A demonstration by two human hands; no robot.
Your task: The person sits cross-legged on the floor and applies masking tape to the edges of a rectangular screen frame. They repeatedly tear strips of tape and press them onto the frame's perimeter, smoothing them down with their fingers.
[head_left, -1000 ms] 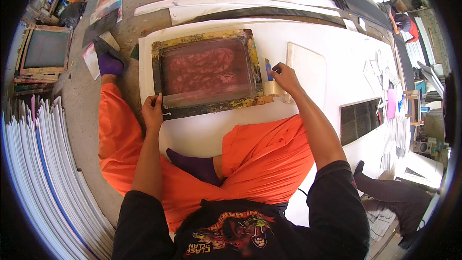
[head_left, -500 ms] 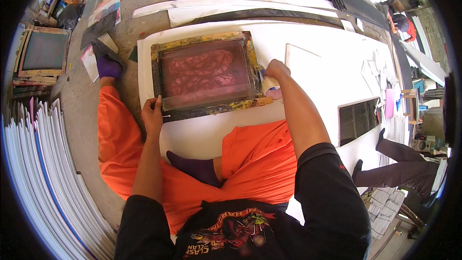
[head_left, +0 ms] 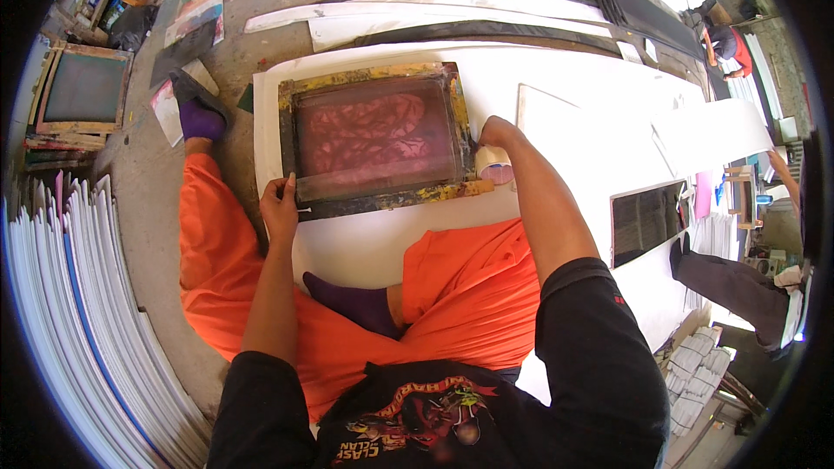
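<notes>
A wooden screen-printing frame (head_left: 378, 208), stained with black and yellow paint, lies flat on a white sheet before me. Its mesh (head_left: 369, 126) shows a dark red pattern. At the near left corner, my left hand (head_left: 279, 203) is closed in a pinch against the frame. A pale, see-through strip of tape (head_left: 382, 175) runs across the near part of the mesh between my hands. Beside the frame's right edge, my right hand (head_left: 501, 134) is closed on a roll of tape (head_left: 495, 167); its fingers are partly hidden.
My bent legs in orange trousers (head_left: 469, 282) lie around the sheet's near edge. A dark glossy panel (head_left: 647, 224) rests to the right, where another person's legs (head_left: 730, 291) stand. Stacked boards (head_left: 95, 304) fill the left; long white strips (head_left: 434, 13) lie beyond the sheet.
My hands, the frame and the tape roll keep nearly the same places. At the right, a person has raised a large white sheet, and their legs have shifted.
</notes>
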